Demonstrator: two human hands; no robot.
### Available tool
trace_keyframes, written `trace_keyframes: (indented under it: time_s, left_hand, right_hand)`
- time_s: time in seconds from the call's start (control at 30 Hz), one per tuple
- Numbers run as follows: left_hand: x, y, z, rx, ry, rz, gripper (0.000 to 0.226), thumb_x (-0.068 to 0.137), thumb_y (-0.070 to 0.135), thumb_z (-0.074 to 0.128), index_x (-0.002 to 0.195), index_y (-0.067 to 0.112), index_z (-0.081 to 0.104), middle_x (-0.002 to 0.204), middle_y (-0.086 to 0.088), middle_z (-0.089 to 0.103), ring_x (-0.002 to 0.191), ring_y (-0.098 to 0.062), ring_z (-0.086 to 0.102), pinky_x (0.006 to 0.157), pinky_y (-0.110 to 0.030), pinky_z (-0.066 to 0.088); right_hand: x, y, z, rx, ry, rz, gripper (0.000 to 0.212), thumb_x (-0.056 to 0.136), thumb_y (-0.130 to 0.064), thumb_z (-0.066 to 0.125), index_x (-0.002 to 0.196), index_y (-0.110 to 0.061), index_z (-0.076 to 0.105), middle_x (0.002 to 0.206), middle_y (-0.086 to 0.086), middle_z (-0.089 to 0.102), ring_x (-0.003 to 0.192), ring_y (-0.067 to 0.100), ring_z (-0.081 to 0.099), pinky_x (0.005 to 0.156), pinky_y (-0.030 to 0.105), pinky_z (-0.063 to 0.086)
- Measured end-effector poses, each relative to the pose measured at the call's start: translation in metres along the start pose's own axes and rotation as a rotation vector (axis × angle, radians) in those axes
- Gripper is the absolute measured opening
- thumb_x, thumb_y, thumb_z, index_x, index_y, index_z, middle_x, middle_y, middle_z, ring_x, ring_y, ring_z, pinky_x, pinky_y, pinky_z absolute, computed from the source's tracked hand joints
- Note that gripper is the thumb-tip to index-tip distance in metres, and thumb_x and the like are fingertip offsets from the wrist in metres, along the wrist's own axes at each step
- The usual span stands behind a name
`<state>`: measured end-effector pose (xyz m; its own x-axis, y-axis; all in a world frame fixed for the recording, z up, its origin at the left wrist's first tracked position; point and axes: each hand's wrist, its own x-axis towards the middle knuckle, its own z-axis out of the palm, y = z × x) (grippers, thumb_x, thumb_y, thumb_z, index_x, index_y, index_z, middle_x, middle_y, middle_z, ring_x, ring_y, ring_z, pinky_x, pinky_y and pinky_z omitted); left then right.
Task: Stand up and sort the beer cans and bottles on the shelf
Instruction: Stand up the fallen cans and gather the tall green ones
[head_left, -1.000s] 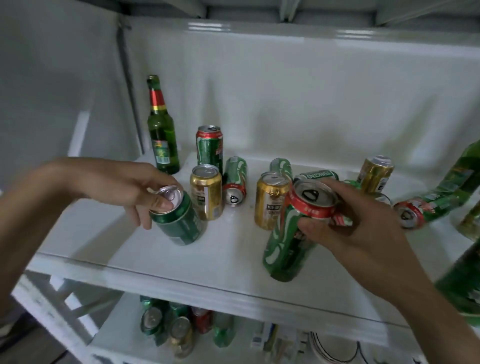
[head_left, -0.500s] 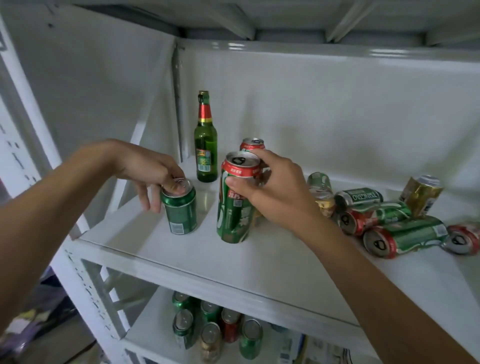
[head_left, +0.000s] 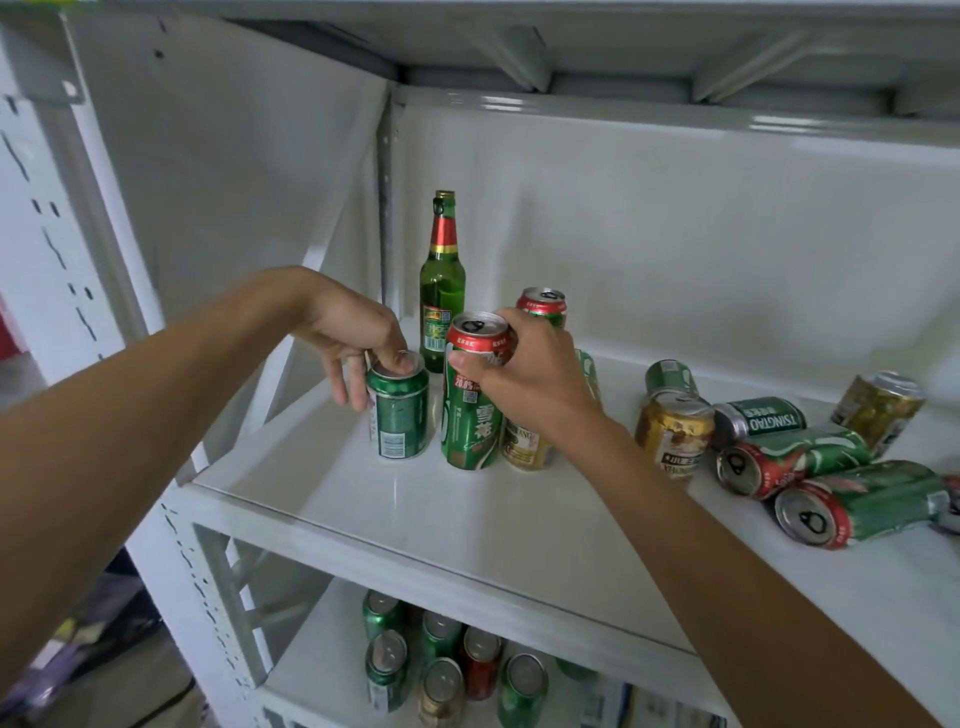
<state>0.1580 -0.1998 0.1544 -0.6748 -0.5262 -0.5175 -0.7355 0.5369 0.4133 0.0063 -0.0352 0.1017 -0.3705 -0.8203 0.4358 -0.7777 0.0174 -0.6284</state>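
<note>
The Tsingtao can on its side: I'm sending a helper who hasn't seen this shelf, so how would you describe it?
Look at the white shelf, right of both hands, where several cans lie toppled. Just behind the two red-topped cans on their sides is a shorter green can, beside an upright gold can. It alone has a silver top and white TSINGTAO lettering, which reads upside down.

On the shelf (head_left: 467, 525), a short green can (head_left: 399, 410) is gripped at its top by the left hand (head_left: 353, 332), and a tall green can (head_left: 470, 410) by the right hand (head_left: 530, 369); both are upright, just beside each other.
</note>
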Motion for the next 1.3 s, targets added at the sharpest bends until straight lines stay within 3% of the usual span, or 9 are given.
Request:
trace_keyframes:
  time_s: [0.1,0.3,0.5,0.67,0.8,0.9,1.03,1.17,1.3]
  left_hand:
    - [0.004,0.003,0.0,0.002,0.008,0.012,0.033,0.107,0.029,0.052,0.129,0.008,0.064,0.118,-0.018,0.074,0.096,-0.035,0.077,0.093,-0.053,0.061]
    - [0.011,-0.004,0.001,-0.062,0.021,0.032,0.03,0.107,0.032,0.051,0.132,0.018,0.063,0.127,-0.016,0.068,0.085,-0.03,0.076,0.089,-0.057,0.061]
    - [0.002,0.003,-0.001,0.083,0.093,0.062,0.03,0.105,0.035,0.055,0.134,0.038,0.057,0.128,0.0,0.07,0.094,-0.02,0.079,0.099,-0.048,0.057]
    - [-0.009,-0.009,-0.011,0.03,0.556,0.311,0.032,0.095,0.037,0.068,0.122,0.051,0.06,0.119,0.025,0.068,0.105,-0.003,0.068,0.097,-0.037,0.05]
    - [0.068,-0.109,0.0,-0.002,0.832,0.598,0.04,0.091,0.033,0.073,0.126,0.052,0.064,0.129,0.013,0.066,0.116,-0.011,0.067,0.092,-0.061,0.056]
    - [0.011,0.021,0.101,0.075,0.848,0.878,0.02,0.093,0.036,0.068,0.111,0.038,0.075,0.117,0.016,0.072,0.111,-0.001,0.068,0.099,-0.036,0.056]
    - [-0.031,0.167,0.202,0.222,0.699,1.302,0.024,0.094,0.027,0.068,0.117,0.029,0.073,0.128,0.014,0.067,0.119,-0.003,0.064,0.094,-0.029,0.056]
    - [0.052,0.227,0.227,0.359,0.724,1.221,0.037,0.084,0.009,0.077,0.118,0.022,0.073,0.131,-0.002,0.066,0.114,-0.021,0.064,0.081,-0.036,0.06]
    - [0.099,0.266,0.228,0.416,0.672,1.041,0.068,0.085,0.014,0.076,0.146,0.03,0.05,0.154,-0.002,0.04,0.137,-0.025,0.047,0.087,-0.046,0.059]
  right_hand:
    - [0.003,0.0,0.005,-0.039,-0.012,0.026,0.04,0.082,-0.044,0.078,0.114,-0.022,0.069,0.098,-0.007,0.072,0.084,0.007,0.064,0.074,0.025,0.052]
    - [0.002,-0.002,0.0,-0.08,0.003,0.026,0.031,0.08,-0.037,0.083,0.097,-0.017,0.067,0.073,-0.015,0.057,0.065,-0.006,0.051,0.054,0.012,0.036]
    - [-0.008,-0.005,-0.011,-0.061,-0.007,-0.043,0.036,0.075,-0.033,0.087,0.089,-0.022,0.056,0.071,-0.019,0.052,0.064,-0.007,0.049,0.055,0.01,0.031]
    - [-0.037,0.019,-0.058,0.028,0.135,-0.258,0.035,0.088,-0.018,0.077,0.121,-0.007,0.069,0.128,0.004,0.071,0.116,0.014,0.065,0.101,0.033,0.054]
    - [-0.084,0.083,-0.139,-0.107,0.276,-0.211,0.024,0.094,-0.014,0.071,0.117,-0.015,0.074,0.138,-0.004,0.065,0.128,0.0,0.057,0.109,0.022,0.045]
    - [-0.124,0.131,-0.185,-0.312,0.325,-0.107,0.027,0.091,-0.009,0.072,0.117,-0.016,0.073,0.132,-0.006,0.066,0.12,-0.006,0.053,0.105,0.008,0.038]
    - [-0.162,0.181,-0.205,-0.499,0.148,0.082,0.057,0.086,-0.012,0.076,0.141,-0.019,0.059,0.151,-0.002,0.049,0.139,0.011,0.042,0.116,0.035,0.04]
    - [-0.178,0.205,-0.208,-0.573,0.021,0.066,0.076,0.086,-0.028,0.076,0.154,-0.029,0.04,0.167,-0.004,0.017,0.155,0.02,0.019,0.121,0.035,0.029]
    - [-0.185,0.213,-0.213,-0.656,-0.102,0.087,0.092,0.086,-0.052,0.069,0.161,-0.038,0.018,0.171,-0.009,0.004,0.16,0.018,-0.001,0.129,0.043,0.014]
